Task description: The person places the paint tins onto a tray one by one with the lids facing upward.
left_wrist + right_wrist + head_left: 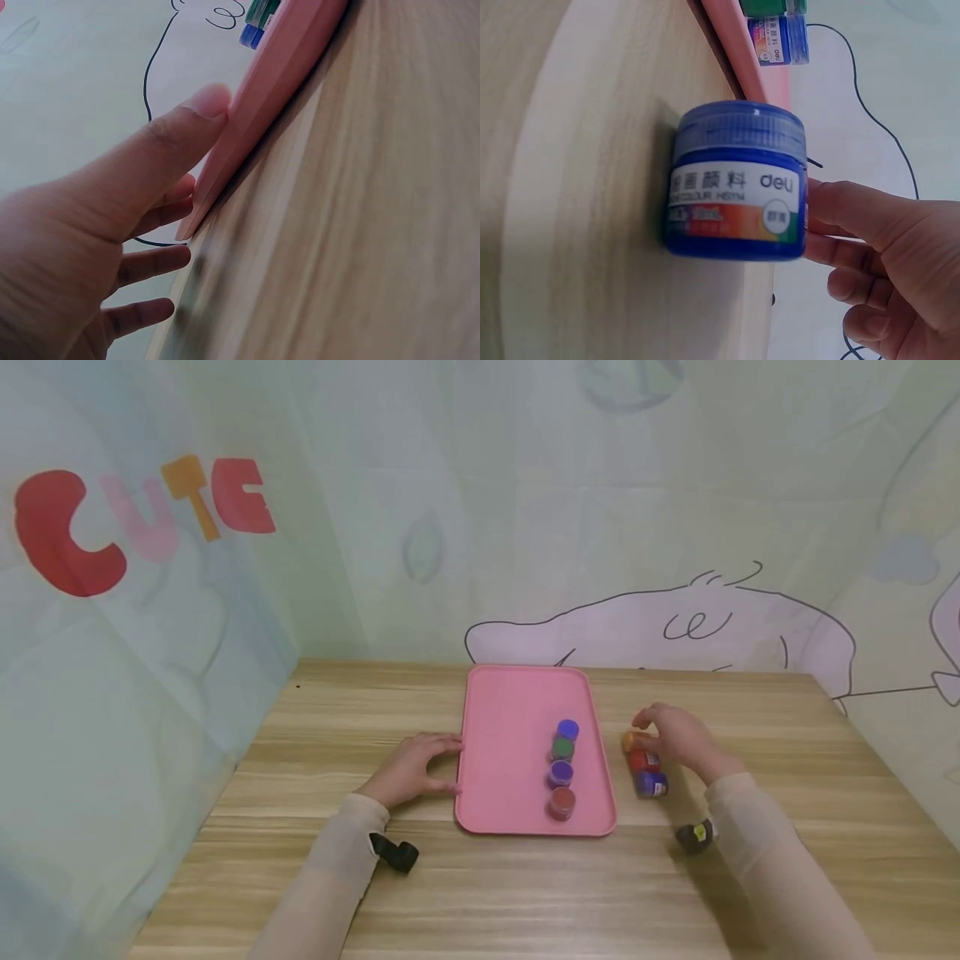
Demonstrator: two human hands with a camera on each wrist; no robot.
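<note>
Left hand (411, 770) lies on the table (525, 893), fingers fairly straight and loosely spread, holding nothing. Fingertips (206, 101) touch the left rim of the pink tray (510, 727); the left wrist view shows the thumb pressed against the tray edge (285, 82), the other fingers just below it.

Tray sits between the two hands. Inside it, toward the right-hand side, four paint jars stand in one row running away from the person: red jar (562, 802) nearest, then purple jar (560, 772), green jar (562, 747), and blue-lid jar (567, 728) farthest. Jars touch or nearly touch each other; cannot tell which.

Right of the tray, on bare table, three more jars in a short row just beside the tray rim: orange jar (630, 741) farthest, red-lid jar (643, 761) in the middle, blue jar (651, 784) nearest the person. In the right wrist view the blue jar (739, 184) stands upright with a label on it.

Right hand (678, 739) hovers over and beside these three, fingers curved loosely, tips near the orange jar. Cannot tell whether it actually grips a jar; in the wrist view the fingers (855, 217) are beside the blue jar, contact unclear.
</note>
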